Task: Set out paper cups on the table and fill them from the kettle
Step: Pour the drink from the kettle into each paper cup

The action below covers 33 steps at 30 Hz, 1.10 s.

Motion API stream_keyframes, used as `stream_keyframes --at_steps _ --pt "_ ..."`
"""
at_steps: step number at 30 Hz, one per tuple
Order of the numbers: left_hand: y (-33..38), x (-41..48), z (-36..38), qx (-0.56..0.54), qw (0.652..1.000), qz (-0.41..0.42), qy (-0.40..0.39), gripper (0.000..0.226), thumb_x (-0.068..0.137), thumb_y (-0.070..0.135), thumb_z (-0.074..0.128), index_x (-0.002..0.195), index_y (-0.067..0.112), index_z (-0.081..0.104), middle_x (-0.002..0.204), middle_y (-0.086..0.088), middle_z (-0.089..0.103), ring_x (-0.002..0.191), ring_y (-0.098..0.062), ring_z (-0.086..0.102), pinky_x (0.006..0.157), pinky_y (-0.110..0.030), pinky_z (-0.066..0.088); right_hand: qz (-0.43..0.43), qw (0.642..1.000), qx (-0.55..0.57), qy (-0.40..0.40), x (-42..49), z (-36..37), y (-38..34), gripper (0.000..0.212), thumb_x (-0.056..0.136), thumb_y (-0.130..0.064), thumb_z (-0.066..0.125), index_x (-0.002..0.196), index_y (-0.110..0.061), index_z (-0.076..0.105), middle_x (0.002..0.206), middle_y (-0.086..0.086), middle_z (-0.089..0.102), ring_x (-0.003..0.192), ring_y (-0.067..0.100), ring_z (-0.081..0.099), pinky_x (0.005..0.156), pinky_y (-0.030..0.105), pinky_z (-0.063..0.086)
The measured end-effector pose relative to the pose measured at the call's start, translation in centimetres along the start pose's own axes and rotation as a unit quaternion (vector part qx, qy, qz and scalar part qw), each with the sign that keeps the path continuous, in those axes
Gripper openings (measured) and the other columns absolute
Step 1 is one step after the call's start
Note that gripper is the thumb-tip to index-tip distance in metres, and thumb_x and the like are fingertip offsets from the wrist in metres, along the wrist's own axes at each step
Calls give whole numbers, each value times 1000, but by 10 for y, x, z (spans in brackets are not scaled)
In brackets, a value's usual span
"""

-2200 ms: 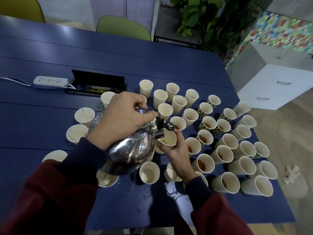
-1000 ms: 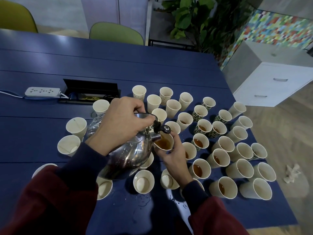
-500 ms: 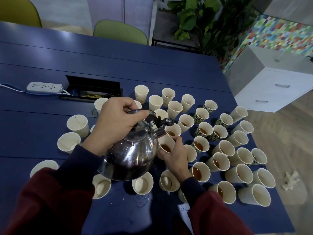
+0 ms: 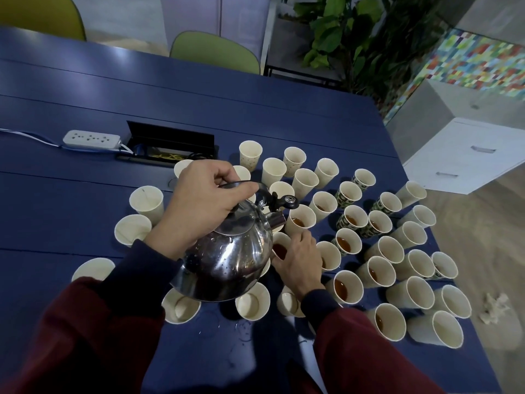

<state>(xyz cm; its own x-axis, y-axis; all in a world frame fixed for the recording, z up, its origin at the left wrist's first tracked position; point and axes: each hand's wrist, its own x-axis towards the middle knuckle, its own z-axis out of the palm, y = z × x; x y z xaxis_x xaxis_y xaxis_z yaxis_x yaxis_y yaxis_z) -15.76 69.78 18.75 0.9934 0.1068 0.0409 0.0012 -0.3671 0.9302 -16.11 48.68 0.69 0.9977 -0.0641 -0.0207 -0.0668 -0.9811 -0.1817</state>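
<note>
Lowered from the spout (image 4: 277,222), filled cup (image 4: 280,249) is clasped by right hand (image 4: 299,265); left hand (image 4: 204,201) grips kettle (image 4: 230,258).

kettle (image 4: 227,260): we see it swung back from the steep pouring tilt to nearly level, higher against the centre of the frame.
spout (image 4: 277,221): it was over the held cup's mouth; now it sits clear of it, above and to the right.
left hand (image 4: 204,200): it has rocked back with the handle.
paper cup (image 4: 279,248): pale and empty at first, it now holds brown tea and has come down among the other cups (image 4: 369,274), partly behind the kettle.
right hand (image 4: 298,260): we watch it lower with the cup, fingers round it.
</note>
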Motion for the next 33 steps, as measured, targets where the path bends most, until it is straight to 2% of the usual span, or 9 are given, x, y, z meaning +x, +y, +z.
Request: stream_keyframes --at_steps 8,12,17,21,24,26,28,31,33 --pt "5 -8 -5 -14 1000 11 -24 29 83 31 78 67 9 66 58 1 58 54 -7 51 62 -27 44 28 999 -26 -8 0 -12 5 71 81 -61 70 126 -9 52 120 9 49 110 26 52 90 37 49" --pt "6 -12 -3 -47 998 5 -38 32 87 31 72 64 10 64 57 -4 55 58 -11 52 66 -34 46 92 978 166 86 -7 -55 2 59 82 -39 76 128 -7 56 121 14 57 111 31 56 92 38 46" --pt "17 -25 12 -126 989 -20 -77 39 75 40 66 77 1 67 62 -1 58 54 -10 48 59 -28 36 98 903 374 188 -37 -134 -26 21 93 -38 68 98 -17 68 87 -7 69 81 6 63 77 29 51" --pt "36 -39 27 -243 963 -18 -115 43 74 31 59 86 -10 64 74 -19 67 61 -28 65 62 -37 50 43 882 464 75 -54 -170 -47 48 97 -58 52 87 -17 75 78 -2 75 77 14 71 74 36 55" --pt "46 -55 45 -252 956 -1 -149 53 72 40 60 93 -8 65 92 -33 65 90 -48 65 85 -59 52 22 867 497 34 -61 -184 -49 45 98 -51 53 77 -15 69 71 -7 70 73 14 66 71 35 51" --pt "51 -66 58 -244 958 -4 -150 58 66 48 59 101 3 66 96 -24 69 94 -41 67 82 -57 52 15 855 517 40 -63 -191 -45 29 98 -29 60 75 -12 63 65 -7 58 65 10 54 64 30 45" --pt "57 -75 72 -258 954 -24 -152 61 63 51 59 113 17 64 97 -6 74 92 -23 71 79 -39 52 17 833 553 31 -64 -197 -33 18 96 -16 61 79 -13 65 67 -4 58 66 10 55 65 32 47" --pt "69 -82 88 -237 952 -28 -190 55 70 52 61 117 24 58 98 -4 75 97 -24 71 92 -50 53 18 806 592 2 -65 -202 -3 14 96 -17 63 83 -15 69 75 3 65 71 15 63 70 37 52" --pt "74 -80 95 -134 975 21 -174 40 80 49 55 111 25 59 87 -1 75 89 -21 72 93 -52 53 12 819 574 -17 -65 -203 19 16 97 -22 64 84 -14 70 74 1 67 71 15 64 70 35 51"
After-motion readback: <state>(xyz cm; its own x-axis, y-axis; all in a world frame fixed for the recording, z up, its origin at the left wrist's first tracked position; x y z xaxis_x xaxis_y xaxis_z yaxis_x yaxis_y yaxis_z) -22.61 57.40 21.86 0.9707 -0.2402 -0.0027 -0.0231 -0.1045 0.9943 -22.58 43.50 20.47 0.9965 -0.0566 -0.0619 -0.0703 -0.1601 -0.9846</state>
